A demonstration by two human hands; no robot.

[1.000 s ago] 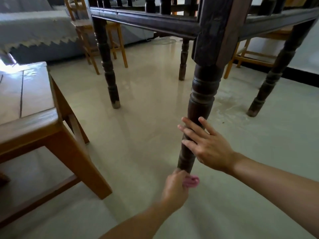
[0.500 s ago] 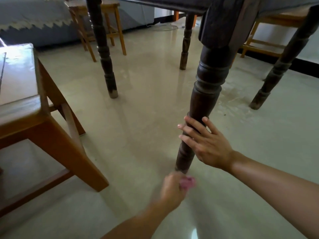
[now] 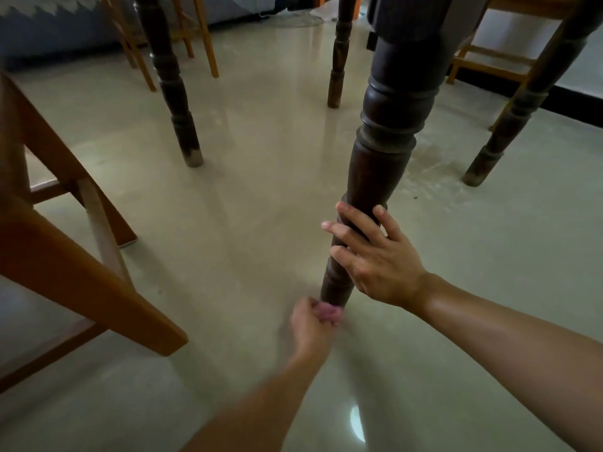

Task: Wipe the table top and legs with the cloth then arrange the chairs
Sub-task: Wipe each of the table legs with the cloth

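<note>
Table legs (image 3: 378, 177), four; cloth (image 3: 329, 313), one

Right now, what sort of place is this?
Probably a home dining or living room: a dark turned-wood table leg, an orange-brown wooden chair beside it, and a grey cloth-covered sofa behind.

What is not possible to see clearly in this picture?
Head view:
Table top: cut off by the upper edge.
Cloth: blurred, mostly hidden in the left hand.
Foot of the near leg: hidden behind cloth and hand.
Chair: seat cut off by the left edge.
</note>
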